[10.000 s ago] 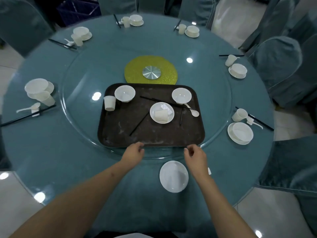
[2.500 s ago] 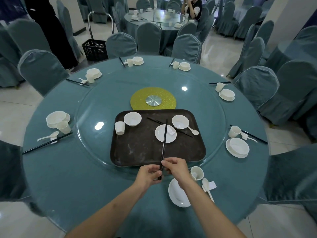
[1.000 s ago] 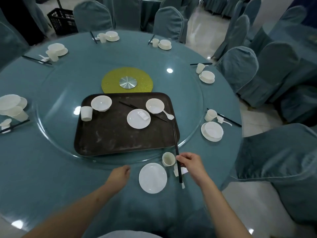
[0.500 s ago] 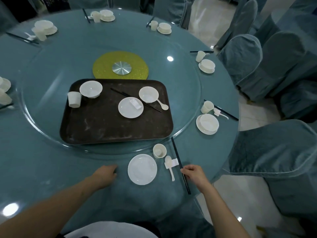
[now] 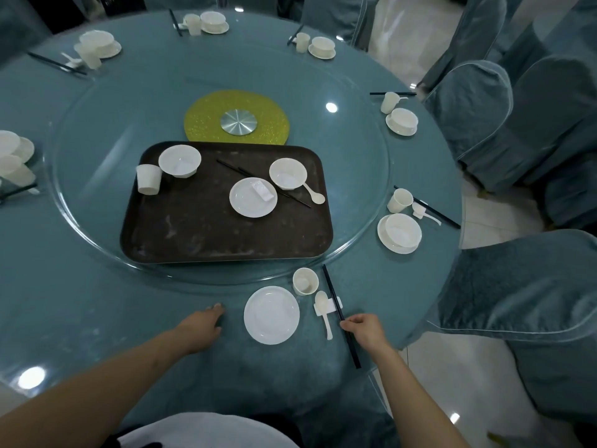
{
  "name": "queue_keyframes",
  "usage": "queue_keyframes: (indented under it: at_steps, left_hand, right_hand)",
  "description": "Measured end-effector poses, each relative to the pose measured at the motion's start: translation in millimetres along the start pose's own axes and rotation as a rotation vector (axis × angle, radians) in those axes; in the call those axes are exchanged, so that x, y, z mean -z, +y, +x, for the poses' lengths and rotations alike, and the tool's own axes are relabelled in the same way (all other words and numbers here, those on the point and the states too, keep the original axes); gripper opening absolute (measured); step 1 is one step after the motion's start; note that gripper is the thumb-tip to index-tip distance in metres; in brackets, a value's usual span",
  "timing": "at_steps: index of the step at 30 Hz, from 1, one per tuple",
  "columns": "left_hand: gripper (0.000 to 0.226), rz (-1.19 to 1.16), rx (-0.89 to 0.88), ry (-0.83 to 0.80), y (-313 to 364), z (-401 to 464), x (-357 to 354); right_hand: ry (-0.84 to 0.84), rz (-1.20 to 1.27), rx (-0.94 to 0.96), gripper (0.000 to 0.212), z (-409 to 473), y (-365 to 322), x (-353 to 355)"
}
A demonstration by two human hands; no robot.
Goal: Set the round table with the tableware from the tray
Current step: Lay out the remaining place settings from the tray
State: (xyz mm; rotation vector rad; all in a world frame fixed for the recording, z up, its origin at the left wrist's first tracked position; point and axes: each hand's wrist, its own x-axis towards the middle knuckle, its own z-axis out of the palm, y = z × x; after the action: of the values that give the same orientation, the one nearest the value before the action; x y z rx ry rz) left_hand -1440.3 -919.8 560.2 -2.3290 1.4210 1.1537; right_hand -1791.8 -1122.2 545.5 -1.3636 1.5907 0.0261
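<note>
A dark brown tray (image 5: 193, 240) lies on the glass turntable. It carries two white bowls (image 5: 179, 160) (image 5: 288, 173), a cup (image 5: 148, 179), a plate (image 5: 248, 202) with a small rest on it, a spoon (image 5: 315, 194) and black chopsticks (image 5: 290, 197). Near the table's front edge stand a white plate (image 5: 271, 315), a cup (image 5: 305, 281), a spoon (image 5: 324, 313) on a rest, and a pair of black chopsticks (image 5: 339, 313). My right hand (image 5: 365, 328) touches those chopsticks with its fingertips. My left hand (image 5: 202, 324) rests flat on the cloth left of the plate.
Place settings of white bowl, cup and chopsticks ring the teal round table (image 5: 80, 305), the nearest at the right (image 5: 400, 232). A yellow disc with a metal hub (image 5: 237, 121) marks the turntable's centre. Covered chairs (image 5: 523, 286) crowd the right side.
My right hand carried the chopsticks from the tray and laid them on the rest right of the spoon; now only its fingertips touch them. My left hand stays on the cloth.
</note>
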Motion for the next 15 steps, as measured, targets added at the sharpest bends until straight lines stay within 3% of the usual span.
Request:
queue_keyframes:
  at_steps: [11, 15]
  left_hand:
    - [0.056, 0.012, -0.043, 0.014, -2.9, 2.3, -0.6]
    - [0.057, 0.017, -0.041, 0.011, -1.3, 2.4, 1.0]
  right_hand:
    - [0.067, -0.01, 0.037, 0.023, -5.9, -3.3, -1.6]
    - [0.078, -0.018, 0.027, 0.014, -7.0, -3.1, -0.1]
